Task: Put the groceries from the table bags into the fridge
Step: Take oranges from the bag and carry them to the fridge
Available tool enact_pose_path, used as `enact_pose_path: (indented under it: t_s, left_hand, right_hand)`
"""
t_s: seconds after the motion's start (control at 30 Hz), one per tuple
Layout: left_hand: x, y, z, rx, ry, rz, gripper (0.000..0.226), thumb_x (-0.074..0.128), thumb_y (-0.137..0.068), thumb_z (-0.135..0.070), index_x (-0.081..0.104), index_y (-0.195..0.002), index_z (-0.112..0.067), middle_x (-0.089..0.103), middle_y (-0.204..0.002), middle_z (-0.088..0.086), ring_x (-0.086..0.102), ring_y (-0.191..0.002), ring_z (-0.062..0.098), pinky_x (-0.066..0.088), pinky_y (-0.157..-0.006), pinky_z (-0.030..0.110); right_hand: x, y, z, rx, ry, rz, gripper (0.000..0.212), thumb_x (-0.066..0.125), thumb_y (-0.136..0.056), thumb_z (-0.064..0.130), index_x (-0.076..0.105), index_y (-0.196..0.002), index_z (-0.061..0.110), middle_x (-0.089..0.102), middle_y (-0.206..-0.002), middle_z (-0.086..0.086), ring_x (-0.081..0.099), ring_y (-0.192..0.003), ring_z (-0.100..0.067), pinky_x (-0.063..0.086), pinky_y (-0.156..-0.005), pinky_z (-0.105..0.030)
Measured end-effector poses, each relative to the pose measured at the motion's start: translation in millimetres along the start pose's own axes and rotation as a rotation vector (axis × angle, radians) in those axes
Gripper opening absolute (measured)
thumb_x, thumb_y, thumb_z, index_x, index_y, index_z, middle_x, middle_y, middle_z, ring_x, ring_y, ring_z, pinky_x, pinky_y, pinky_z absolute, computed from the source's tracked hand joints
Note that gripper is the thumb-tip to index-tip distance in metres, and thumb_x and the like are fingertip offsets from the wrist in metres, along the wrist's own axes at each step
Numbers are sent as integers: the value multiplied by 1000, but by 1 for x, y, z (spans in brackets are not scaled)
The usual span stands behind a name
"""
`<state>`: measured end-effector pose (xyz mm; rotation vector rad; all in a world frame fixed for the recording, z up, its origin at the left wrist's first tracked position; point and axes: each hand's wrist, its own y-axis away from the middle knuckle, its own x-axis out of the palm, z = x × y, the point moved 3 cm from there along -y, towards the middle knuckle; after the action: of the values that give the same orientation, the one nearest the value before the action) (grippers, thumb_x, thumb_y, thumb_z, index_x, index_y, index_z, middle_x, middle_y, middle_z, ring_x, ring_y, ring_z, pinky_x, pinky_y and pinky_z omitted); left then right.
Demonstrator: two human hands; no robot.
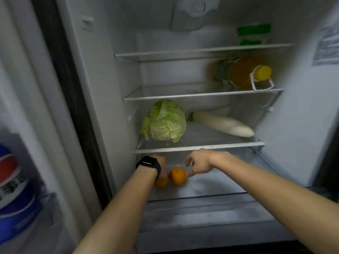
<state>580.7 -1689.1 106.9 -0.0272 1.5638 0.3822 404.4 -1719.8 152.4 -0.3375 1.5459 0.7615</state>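
as both arms reach under the lowest glass shelf (200, 146) of an open fridge (110, 70), two oranges sit side by side, touching, on the pale floor of the bottom compartment (211, 182). the left hand (161, 163), a black watch (147, 162) on its wrist, lies over the left orange (161, 182); its fingers are hidden behind the wrist, so its grip cannot be told. just right of it, the right hand (198, 165) hangs with fingers loosely curled, one fingertip (189, 174) touching the right side of the right orange (177, 176) without closing round it. the shelf's front edge runs close above both hands, and the compartment's front lip (198, 196) crosses beneath the forearms. bare floor stretches right of the right hand to the side wall. both oranges are round, with no long axis to read, and where their stem ends face cannot be told. above the left hand stands a cabbage (165, 121). above and right of the right hand lies a white radish (223, 125), leafy end to the back, tip to the front right. higher still, a bottle (244, 73) lies on its side, its yellow cap pointing right. far left of the left hand, a cola bottle (12, 180) stands in the door.
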Motion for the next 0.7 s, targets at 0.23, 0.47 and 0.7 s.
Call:
enact_pose_path:
  t_s: [0.23, 0.47, 0.7]
  left_hand:
    - [-45, 112, -40, 66, 31, -256, 54, 62, -83, -52, 57, -127, -22, 59, -124, 7, 59, -113, 31, 53, -87, 39]
    - [-4, 291, -48, 82, 146, -624, 47, 53, -90, -51, 49, -135, -35, 53, -137, -6, 49, -126, 22, 48, -94, 39]
    - [106, 463, 4, -166, 91, -612, 43, 48, -93, -53, 52, -133, -37, 57, -133, -10, 51, -121, 18, 45, -96, 37]
  right_hand:
    - [-31, 121, 13, -105, -118, -314, 38, 64, -91, 50, 66, -123, 31, 69, -123, 5, 61, -115, -17, 48, -100, -33]
    - [15, 245, 37, -348, -361, -781, 28, 62, -90, 41, 68, -117, 36, 72, -106, 14, 67, -97, -5, 54, -92, -35]
    - [131, 327, 132, -544, -474, -862, 33, 56, -93, 38, 70, -121, 27, 68, -121, 11, 58, -117, -13, 40, -101, -23]
